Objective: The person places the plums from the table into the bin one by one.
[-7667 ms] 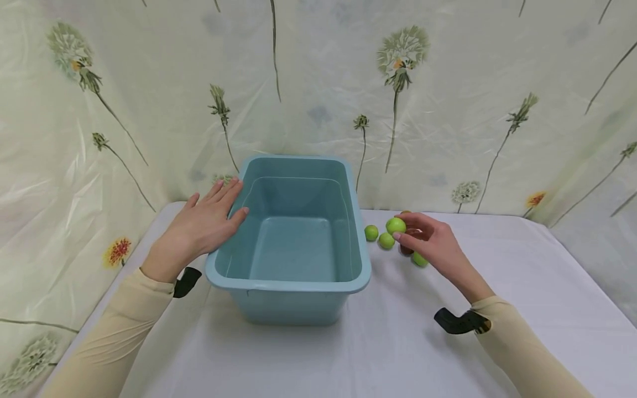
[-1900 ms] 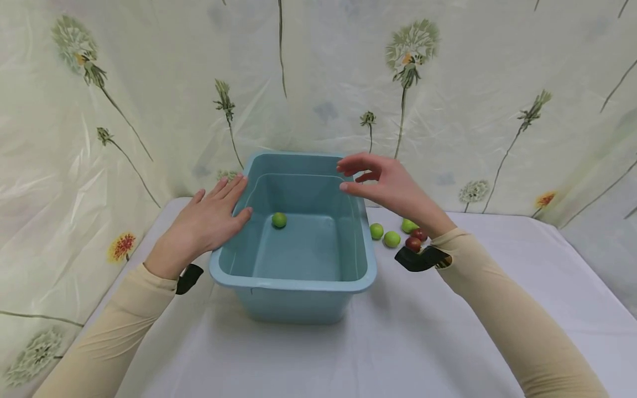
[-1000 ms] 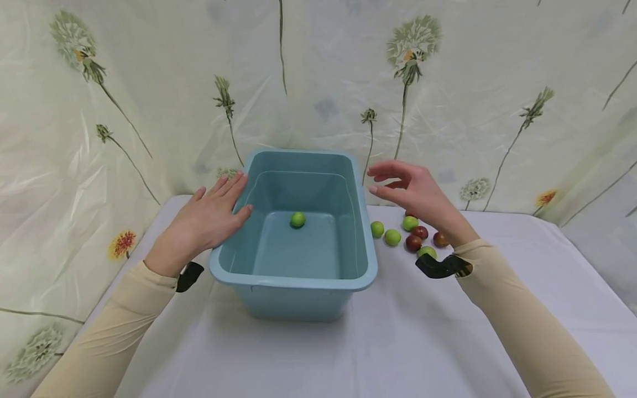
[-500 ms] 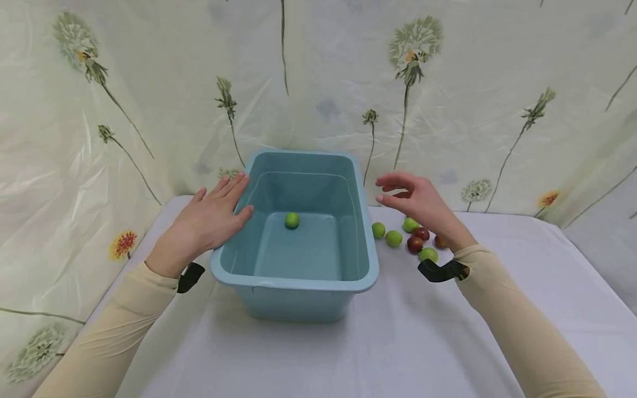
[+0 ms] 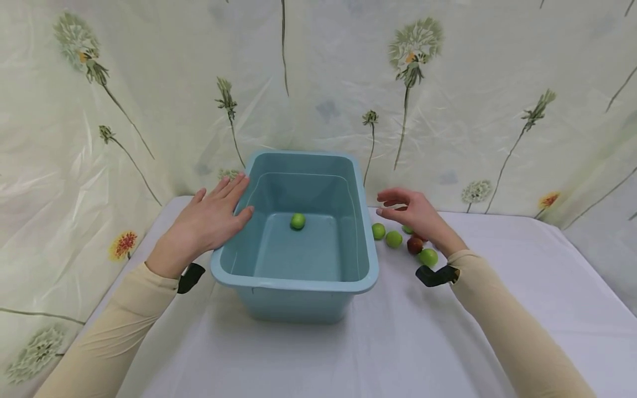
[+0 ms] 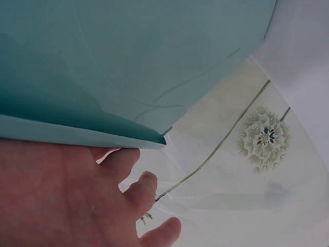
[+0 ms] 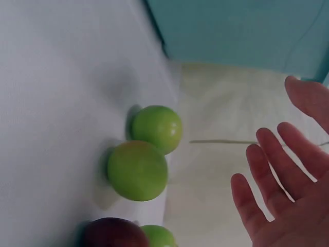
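My left hand (image 5: 206, 221) lies with its fingers straight along the left rim of a light-blue plastic basin (image 5: 298, 284). One green round fruit (image 5: 297, 221) sits on the basin's floor. To the right of the basin, my right hand (image 5: 415, 213) hovers above the table and holds nothing, its fingers loosely bent. Below it are several fruits: a green one (image 5: 379, 231) near the basin wall, another green one (image 5: 394, 239), a dark red one (image 5: 415, 245) and a green one (image 5: 428, 257). The right wrist view shows the spread fingers apart from the green fruit (image 7: 138, 171).
A white cloth (image 5: 537, 287) covers the table. Behind it hangs a pale curtain (image 5: 318, 66) printed with dandelions, close to the basin's far side. Black wrist cameras (image 5: 437, 276) sit at both sleeves.
The green fruit once held in my right hand now lies in the basin, having rolled about there. My right hand has moved off the basin, rightward and down. The left hand stays put.
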Motion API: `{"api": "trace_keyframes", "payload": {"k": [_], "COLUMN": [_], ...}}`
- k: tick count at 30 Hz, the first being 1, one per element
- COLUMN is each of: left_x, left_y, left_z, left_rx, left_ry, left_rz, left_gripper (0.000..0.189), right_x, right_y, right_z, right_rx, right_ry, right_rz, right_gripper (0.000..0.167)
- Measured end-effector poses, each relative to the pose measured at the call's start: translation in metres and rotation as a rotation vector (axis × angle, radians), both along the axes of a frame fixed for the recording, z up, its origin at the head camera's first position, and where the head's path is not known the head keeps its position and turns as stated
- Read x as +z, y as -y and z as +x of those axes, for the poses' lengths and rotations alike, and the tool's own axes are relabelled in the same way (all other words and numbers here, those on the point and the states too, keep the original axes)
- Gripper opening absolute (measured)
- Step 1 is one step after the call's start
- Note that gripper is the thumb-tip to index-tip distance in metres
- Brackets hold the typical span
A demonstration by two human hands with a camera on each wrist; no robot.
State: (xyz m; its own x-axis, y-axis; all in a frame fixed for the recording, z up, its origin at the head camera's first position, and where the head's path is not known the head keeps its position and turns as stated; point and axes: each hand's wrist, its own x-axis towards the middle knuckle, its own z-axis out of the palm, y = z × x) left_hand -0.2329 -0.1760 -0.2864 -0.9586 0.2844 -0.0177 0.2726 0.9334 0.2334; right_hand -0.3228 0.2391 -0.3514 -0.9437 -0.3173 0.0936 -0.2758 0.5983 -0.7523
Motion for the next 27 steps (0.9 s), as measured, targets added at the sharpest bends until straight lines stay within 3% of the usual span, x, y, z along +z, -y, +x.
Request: {"api": "trace_keyframes", "payload": {"k": [12, 27], "left_x": [-0.001, -0.001], "left_y": [0.001, 0.001], "left_z": [0.001, 0.001], "left_rx": [0.002, 0.006], "left_ry": [-0.008, -0.019], "left_rz": [0.006, 0.021], "left_gripper": [0.068, 0.068], "right_x": [-0.028, -0.043], "right_y": [-0.013, -0.014], "right_z": [-0.02, -0.021], "right_rx": [0.013, 0.063], "right_ry": [0.026, 0.053], "right_rz": [0.048, 0.108], "right_gripper": [0.054, 0.05]}}
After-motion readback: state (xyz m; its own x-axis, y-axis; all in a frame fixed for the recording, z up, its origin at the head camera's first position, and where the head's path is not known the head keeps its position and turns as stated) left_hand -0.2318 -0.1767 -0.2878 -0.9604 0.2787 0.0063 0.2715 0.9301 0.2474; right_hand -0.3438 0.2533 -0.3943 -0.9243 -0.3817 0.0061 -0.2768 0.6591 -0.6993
